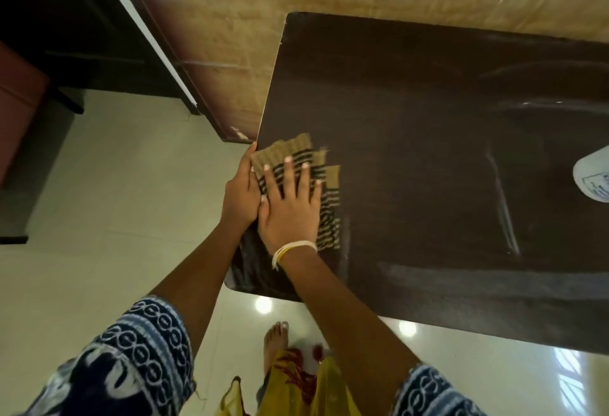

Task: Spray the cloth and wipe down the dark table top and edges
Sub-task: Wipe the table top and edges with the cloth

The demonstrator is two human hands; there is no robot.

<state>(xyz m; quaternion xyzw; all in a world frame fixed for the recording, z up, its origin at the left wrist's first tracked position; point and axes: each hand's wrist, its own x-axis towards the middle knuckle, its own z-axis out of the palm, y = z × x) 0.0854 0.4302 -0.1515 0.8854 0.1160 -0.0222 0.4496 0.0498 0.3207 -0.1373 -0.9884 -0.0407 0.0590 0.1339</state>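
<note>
**Both hands on the cloth at the counter's left edge**

Looking down at a dark brown rectangular wooden counter, glossy enough to throw reflections. A tan woven cloth with black stripes, folded into layers, lies flat near the left edge, roughly halfway along that side.

The right hand is flat on top of the cloth, fingers straight and spread, palm pressing down, so the grip is released rather than clenched. There's a pale thread band round that wrist. The left hand sits right beside it at the counter's edge, touching the right hand, with its fingers wrapped over the rim and the cloth's left side; thumb is hidden.

At the far right, a white plastic spray bottle rests on the counter, mostly cut off by the frame, well apart from the cloth. Below is a shiny pale tiled floor.
</note>
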